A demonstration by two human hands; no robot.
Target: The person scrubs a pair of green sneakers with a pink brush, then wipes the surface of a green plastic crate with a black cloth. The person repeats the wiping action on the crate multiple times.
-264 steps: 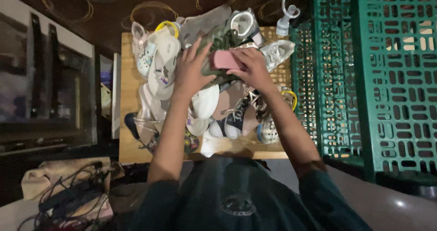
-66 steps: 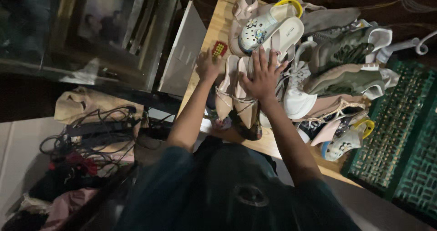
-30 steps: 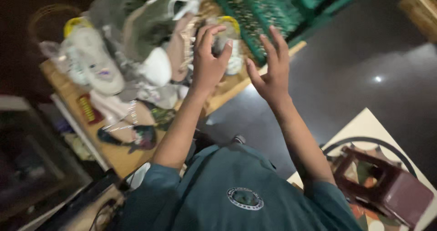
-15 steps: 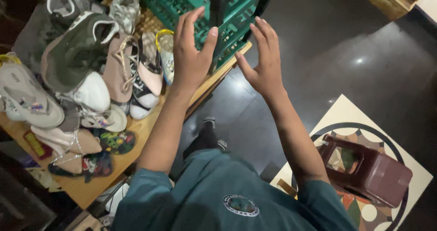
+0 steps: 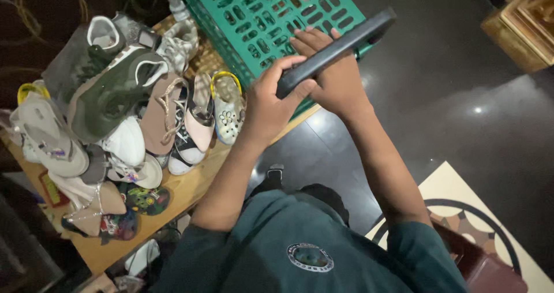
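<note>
Both hands hold one long, dark, flat bar [image 5: 337, 49], which looks like the edge or handle of a crate, though it is hard to tell exactly what it is. Its long axis runs on a slant, from lower left near the left hand up to the upper right, where its far end points past the corner of the green crate [image 5: 271, 16]. The left hand [image 5: 268, 99] is clenched around the lower end, thumb and fingers wrapped over it. The right hand [image 5: 334, 76] grips the middle from behind, its fingertips showing above the bar against the crate's lattice.

The bar lies over the near right corner of the green crate, which stands just beside the wooden table [image 5: 190, 192]. The table carries a crowded heap of shoes [image 5: 115, 96]: a dark green sneaker, white trainers, pink flats, and a small sandal with a yellow strap lying near the table's right edge, close to the left wrist.

To the right of the crate the dark polished floor [image 5: 461, 79] is open. A wooden box [image 5: 525, 21] sits at the upper right, and a patterned mat [image 5: 461, 212] lies at the lower right.
</note>
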